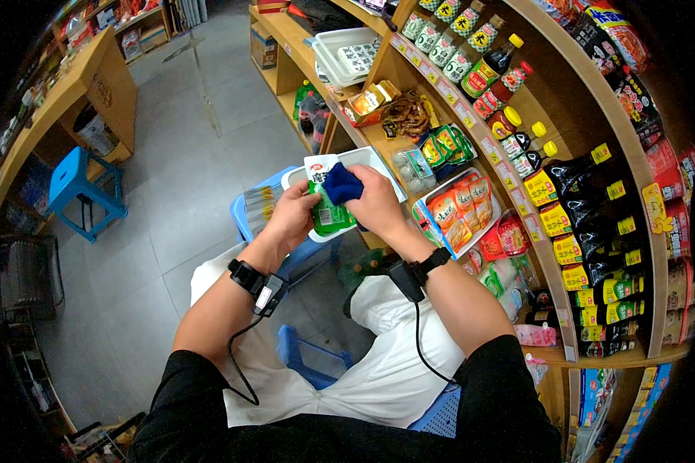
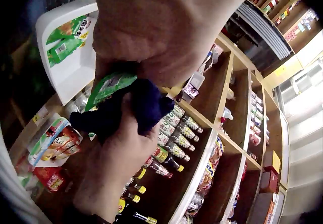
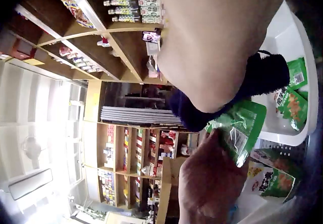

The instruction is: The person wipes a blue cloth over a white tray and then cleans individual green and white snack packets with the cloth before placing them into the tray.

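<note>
My left hand [image 1: 292,212] pinches the edge of a green and white snack packet [image 1: 333,221], its printed label facing up. In my right hand [image 1: 377,201] is a bunched dark blue cloth [image 1: 341,185], pressed against the upper part of the packet. Both hands are over a white plastic tray [image 1: 386,166] in front of my knees. More green packets [image 3: 295,108] lie inside that tray in the right wrist view. The cloth hides part of the packet's front.
Beside the tray, a blue container [image 1: 243,220] holds more packets. To the right, wooden shelves carry sauce bottles [image 1: 571,181] and a white box of orange snack packs [image 1: 459,208]. A blue stool [image 1: 85,193] stands at the left on the grey floor [image 1: 185,154].
</note>
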{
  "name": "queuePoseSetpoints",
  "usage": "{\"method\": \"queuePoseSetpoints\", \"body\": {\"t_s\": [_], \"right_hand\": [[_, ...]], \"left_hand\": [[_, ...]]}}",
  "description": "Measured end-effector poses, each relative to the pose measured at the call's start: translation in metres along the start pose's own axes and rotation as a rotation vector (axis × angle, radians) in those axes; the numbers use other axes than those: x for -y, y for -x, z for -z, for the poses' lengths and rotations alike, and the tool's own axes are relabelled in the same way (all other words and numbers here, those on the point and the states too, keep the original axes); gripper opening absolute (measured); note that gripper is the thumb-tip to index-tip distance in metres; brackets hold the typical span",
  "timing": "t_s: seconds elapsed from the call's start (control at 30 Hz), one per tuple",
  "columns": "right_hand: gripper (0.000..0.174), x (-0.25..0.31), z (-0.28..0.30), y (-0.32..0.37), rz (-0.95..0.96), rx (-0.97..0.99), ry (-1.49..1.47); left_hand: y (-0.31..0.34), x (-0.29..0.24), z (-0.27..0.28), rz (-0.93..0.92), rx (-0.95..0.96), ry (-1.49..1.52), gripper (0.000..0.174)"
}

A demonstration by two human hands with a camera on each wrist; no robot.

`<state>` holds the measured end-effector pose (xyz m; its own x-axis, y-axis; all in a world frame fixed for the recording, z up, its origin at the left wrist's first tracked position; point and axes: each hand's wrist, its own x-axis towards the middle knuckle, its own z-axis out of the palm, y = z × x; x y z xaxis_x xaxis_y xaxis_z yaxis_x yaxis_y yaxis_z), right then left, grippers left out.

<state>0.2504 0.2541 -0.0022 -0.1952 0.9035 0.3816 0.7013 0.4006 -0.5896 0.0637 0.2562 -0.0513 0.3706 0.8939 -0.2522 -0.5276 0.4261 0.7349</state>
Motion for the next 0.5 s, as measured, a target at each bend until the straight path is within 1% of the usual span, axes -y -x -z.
{"method": "queuePoseSetpoints", "body": {"t_s": [0.03, 0.17, 0.23, 0.37, 0.43, 0.47, 0.5], "right_hand": [[0.043, 0.001, 0.002, 0.001, -0.043, -0.005, -0.043], [0.040, -0.002, 0.001, 0.003, -0.080, 0.019, -0.037], [0.041, 0.000, -0.002, 0.004, -0.055, 0.036, -0.064], [0.042, 0.010, -0.004, 0.004, -0.001, 0.055, -0.103], [0.041, 0.011, -0.005, 0.004, 0.012, 0.037, -0.066], [0.041, 0.011, -0.006, 0.004, 0.026, 0.019, -0.029], [0.041, 0.010, -0.005, 0.004, 0.026, 0.019, -0.029]], "left_hand": [[0.000, 0.000, 0.002, 0.031, 0.007, -0.030, 0.039], [0.005, -0.002, -0.004, -0.011, 0.038, -0.144, 0.041], [0.010, -0.007, -0.008, 0.010, 0.006, -0.212, 0.043], [0.009, -0.003, -0.009, 0.014, 0.027, -0.160, 0.047], [0.002, 0.008, 0.000, 0.019, 0.138, -0.185, 0.049], [0.000, 0.013, 0.004, 0.019, 0.138, -0.186, 0.049], [0.001, 0.014, 0.005, 0.043, 0.129, -0.257, 0.051]]}}
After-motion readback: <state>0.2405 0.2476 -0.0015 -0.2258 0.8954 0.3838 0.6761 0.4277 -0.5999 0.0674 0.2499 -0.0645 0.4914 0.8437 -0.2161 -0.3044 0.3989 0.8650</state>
